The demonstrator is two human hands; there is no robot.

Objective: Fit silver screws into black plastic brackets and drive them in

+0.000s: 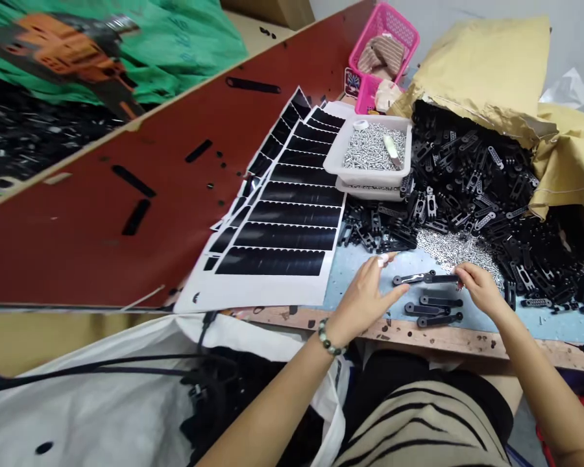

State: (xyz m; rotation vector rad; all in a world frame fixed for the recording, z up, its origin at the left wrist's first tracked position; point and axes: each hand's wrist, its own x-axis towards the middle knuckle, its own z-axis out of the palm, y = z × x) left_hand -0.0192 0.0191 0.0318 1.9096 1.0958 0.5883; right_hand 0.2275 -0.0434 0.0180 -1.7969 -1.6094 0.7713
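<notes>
My left hand has its fingers apart, with a white wrap on one fingertip. Its thumb points at the left end of a black jointed plastic arm; whether they touch I cannot tell. At the right end of a second black plastic arm, the thumb and fingers of my right hand pinch together. Those two arms lie nearly end to end over the blue work surface. Just below them, several similar black arms lie side by side. Loose silver screws are heaped behind my right hand.
Black plastic parts spill from a yellow paper sack. A white tub holds screws. Sheets of black stickers lie left, beside a red board. An orange power drill and pink basket are farther back.
</notes>
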